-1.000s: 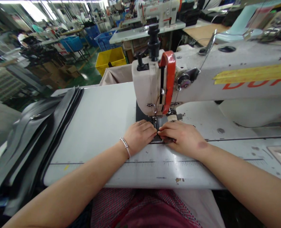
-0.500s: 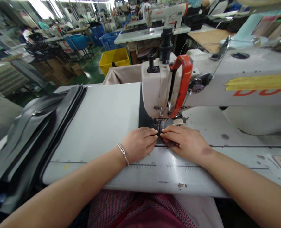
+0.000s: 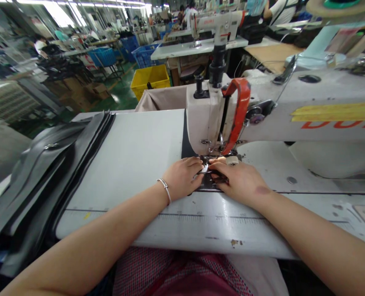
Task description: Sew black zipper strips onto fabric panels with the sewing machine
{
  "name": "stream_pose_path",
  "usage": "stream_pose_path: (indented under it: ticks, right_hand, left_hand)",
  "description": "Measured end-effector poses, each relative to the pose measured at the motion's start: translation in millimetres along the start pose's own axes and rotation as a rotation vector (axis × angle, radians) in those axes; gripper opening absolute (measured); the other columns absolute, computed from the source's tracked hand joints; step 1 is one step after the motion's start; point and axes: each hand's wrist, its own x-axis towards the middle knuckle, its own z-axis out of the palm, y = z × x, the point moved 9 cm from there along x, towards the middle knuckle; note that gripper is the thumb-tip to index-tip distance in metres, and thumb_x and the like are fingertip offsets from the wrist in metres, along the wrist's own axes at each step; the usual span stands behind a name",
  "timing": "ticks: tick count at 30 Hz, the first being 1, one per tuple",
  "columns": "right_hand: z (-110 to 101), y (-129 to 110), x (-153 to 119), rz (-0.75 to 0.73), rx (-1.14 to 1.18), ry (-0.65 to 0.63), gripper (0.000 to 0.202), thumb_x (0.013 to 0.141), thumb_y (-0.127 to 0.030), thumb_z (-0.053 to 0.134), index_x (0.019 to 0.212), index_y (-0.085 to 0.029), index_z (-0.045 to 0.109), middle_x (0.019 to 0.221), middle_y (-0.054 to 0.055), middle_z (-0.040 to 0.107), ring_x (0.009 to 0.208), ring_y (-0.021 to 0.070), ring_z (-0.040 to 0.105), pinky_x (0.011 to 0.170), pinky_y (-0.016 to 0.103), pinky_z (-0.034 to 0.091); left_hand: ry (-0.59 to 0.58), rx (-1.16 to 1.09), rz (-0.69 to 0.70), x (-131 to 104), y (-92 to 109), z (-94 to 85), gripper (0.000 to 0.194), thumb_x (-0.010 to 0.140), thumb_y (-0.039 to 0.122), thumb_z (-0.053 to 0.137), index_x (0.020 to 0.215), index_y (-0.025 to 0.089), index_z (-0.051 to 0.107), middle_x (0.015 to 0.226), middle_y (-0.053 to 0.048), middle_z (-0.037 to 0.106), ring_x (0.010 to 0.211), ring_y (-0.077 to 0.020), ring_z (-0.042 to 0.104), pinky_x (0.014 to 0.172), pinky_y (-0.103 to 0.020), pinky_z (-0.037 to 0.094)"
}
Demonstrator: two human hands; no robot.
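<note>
Left hand (image 3: pixel 184 176): palm down, bent at the fingers, tips close to the metal foot (image 3: pixel 204 158) and facing the right hand (image 3: pixel 238 181); too small and dim there to tell if pinching anything or just pressing.
Right hand: curled around a small dark metal tool (image 3: pixel 221 179), fingertips pointing toward the left ones, with a little bright spot in between.
Small dark metal tool: tucked under the right fingers, mostly hidden.
Dark flat strip (image 3: pixel 188 151): just past the left fingers, beside the machine head, partly covered by the left hand.
Sewing machine (image 3: pixel 197 119): right in front of both hands, white, with a long arm reaching away past the right hand.
Red guard (image 3: pixel 239 111): on the machine head, above the right hand.
Yellow tape (image 3: pixel 336 111): stuck on the machine arm, up and to the right of the right hand.
Sewing table (image 3: pixel 145 139): under both hands, pale and smooth.
Ruler marks (image 3: pixel 197 215): on the table, nearer the body than both hands.
Silver bracelet (image 3: pixel 166 188): around the left wrist.
Black leathery pieces (image 3: pixel 86 148): in a pile well to the left of the left hand, drooping over the table edge.
Yellow bin (image 3: pixel 148 78): far past the left hand.
</note>
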Motion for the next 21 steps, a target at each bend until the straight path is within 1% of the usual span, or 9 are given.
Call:
stream_pose_path:
  ticks: [2,6,10,14,17,20,21]
  right_hand:
    - [-0.6,-0.5,0.4,-0.004,0.003,0.004,0.029,0.082,-0.027,0.054,0.111,-0.024,0.061,0.1,0.005,0.067,0.084,0.0221,0.06,0.061,0.03,0.041]
    - [-0.5,-0.3,0.3,0.007,-0.014,-0.008,0.032,0.081,-0.026,0.054,0.112,-0.025,0.06,0.098,0.005,0.067,0.084,0.023,0.061,0.061,0.03,0.042]
    - [1.4,-0.9,-0.9,-0.006,0.005,-0.012,0.034,0.081,-0.026,0.054,0.115,-0.024,0.058,0.103,0.006,0.067,0.087,0.0241,0.062,0.067,0.033,0.046]
    - [12.4,4.8,-3.9,-0.035,0.043,-0.004,0.037,0.081,-0.025,0.051,0.118,-0.025,0.056,0.118,0.006,0.063,0.099,0.027,0.061,0.074,0.037,0.051]
    - [24.2,14.0,-5.8,-0.041,0.049,0.036,0.04,0.083,-0.031,0.049,0.123,-0.027,0.054,0.128,0.007,0.058,0.103,0.0301,0.061,0.076,0.043,0.052]
    - [34.6,18.0,-6.3,-0.053,0.067,0.057,0.044,0.083,-0.035,0.049,0.126,-0.03,0.052,0.129,0.005,0.057,0.102,0.0313,0.062,0.078,0.046,0.053]
    - [34.6,18.4,-6.1,-0.052,0.091,0.085,0.044,0.082,-0.035,0.051,0.126,-0.031,0.052,0.128,0.005,0.059,0.1,0.0314,0.063,0.078,0.046,0.053]
  left_hand:
    - [0.008,-0.008,-0.009,-0.1,-1.2,-0.3,0.02,0.086,0.021,0.055,0.104,0.014,0.061,0.114,-0.008,0.062,0.108,-0.0203,0.059,0.096,-0.036,0.049]
    - [0.012,-0.017,-0.008,-0.2,-1.3,-0.2,0.018,0.086,0.021,0.055,0.102,0.014,0.061,0.114,-0.008,0.062,0.108,-0.0203,0.058,0.097,-0.035,0.049]
    - [0.004,-0.002,-0.004,0.1,-1.0,1.1,0.02,0.088,0.022,0.054,0.104,0.013,0.06,0.114,-0.009,0.062,0.11,-0.0198,0.057,0.099,-0.035,0.048]
    - [-0.041,0.016,0.018,0.2,0.3,6.4,0.02,0.09,0.026,0.051,0.103,0.014,0.06,0.111,-0.009,0.063,0.111,-0.0192,0.057,0.099,-0.034,0.048]
    - [-0.083,0.053,0.034,-2.1,0.7,11.7,0.024,0.091,0.028,0.049,0.105,0.012,0.06,0.116,-0.011,0.062,0.116,-0.0207,0.054,0.1,-0.034,0.047]
    - [-0.109,0.141,0.03,-7.1,4.6,15.8,0.029,0.092,0.03,0.046,0.11,0.011,0.059,0.124,-0.011,0.059,0.12,-0.0214,0.051,0.103,-0.035,0.044]
    - [-0.107,0.177,0.021,-8.9,6.3,15.7,0.031,0.093,0.031,0.045,0.113,0.012,0.058,0.128,-0.01,0.056,0.123,-0.0214,0.049,0.105,-0.037,0.042]
